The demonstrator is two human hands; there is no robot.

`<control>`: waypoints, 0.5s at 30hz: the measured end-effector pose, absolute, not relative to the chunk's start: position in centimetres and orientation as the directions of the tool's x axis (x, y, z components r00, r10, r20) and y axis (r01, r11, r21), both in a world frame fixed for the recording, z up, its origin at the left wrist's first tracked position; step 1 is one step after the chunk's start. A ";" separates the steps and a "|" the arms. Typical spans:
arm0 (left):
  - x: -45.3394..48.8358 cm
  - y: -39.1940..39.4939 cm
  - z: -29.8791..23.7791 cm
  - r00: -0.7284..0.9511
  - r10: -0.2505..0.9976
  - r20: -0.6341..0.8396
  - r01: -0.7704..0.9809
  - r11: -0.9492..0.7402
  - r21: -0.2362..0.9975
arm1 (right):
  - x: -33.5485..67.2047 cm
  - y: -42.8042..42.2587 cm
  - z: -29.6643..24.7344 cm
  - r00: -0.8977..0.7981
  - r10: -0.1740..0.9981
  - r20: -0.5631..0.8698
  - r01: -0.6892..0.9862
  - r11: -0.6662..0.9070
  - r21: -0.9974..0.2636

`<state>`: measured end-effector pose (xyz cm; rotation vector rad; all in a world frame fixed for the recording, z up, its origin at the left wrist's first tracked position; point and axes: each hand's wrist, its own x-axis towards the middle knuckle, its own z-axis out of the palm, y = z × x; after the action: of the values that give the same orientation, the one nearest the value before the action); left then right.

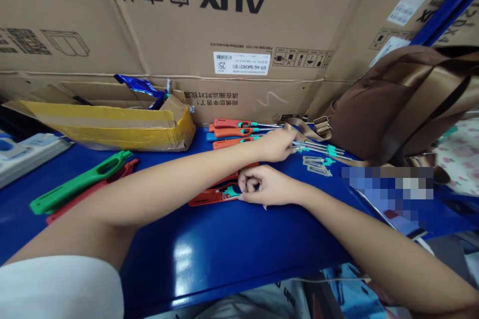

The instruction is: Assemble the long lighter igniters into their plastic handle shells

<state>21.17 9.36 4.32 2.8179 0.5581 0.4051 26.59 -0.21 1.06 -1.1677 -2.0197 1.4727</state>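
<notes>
On the blue table point(209, 249), pinching the teal trigger point(232, 191) of a red lighter shell point(205, 197) with the right hand point(267, 185), fingers closed on it, probably for keeping it flat; stretching the left hand point(275, 145) across to the metal tubes point(318, 148) lying near, grip not possible to tell.

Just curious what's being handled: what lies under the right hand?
An orange plastic handle lies on the blue table, with a teal piece held at the fingers of the right hand. The hand covers the handle's right end, so that part cannot be seen.

Probably a warehouse workbench — stacked AUX cartons point(149, 25), blue table point(224, 249), loose lighter parts point(317, 165)
</notes>
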 end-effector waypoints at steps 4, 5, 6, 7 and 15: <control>15.6 7.9 5.5 0.830 0.440 0.343 0.322 -0.879 0.351 | 26.6 -0.3 1.3 -0.596 0.788 -0.151 0.391 0.121 -0.913; 13.8 7.3 5.4 0.809 0.457 0.369 0.314 -0.867 0.386 | 26.6 -0.3 1.2 -0.605 0.784 -0.141 0.395 0.142 -0.908; 11.9 6.5 5.2 0.774 0.486 0.405 0.260 -0.828 0.496 | 26.7 -0.3 1.2 -0.609 0.782 -0.130 0.399 0.161 -0.903; 9.9 5.7 4.8 0.744 0.526 0.413 0.209 -0.770 0.603 | 26.7 -0.3 1.1 -0.609 0.784 -0.123 0.404 0.173 -0.898; 0.3 0.4 1.3 0.564 0.826 0.017 0.116 -0.099 0.988 | 26.0 -0.8 1.4 -0.571 0.815 -0.096 0.435 0.201 -0.878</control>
<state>0.30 0.38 1.30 1.5788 0.8190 0.7258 25.99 -0.79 1.43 -1.1668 -2.0915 1.3261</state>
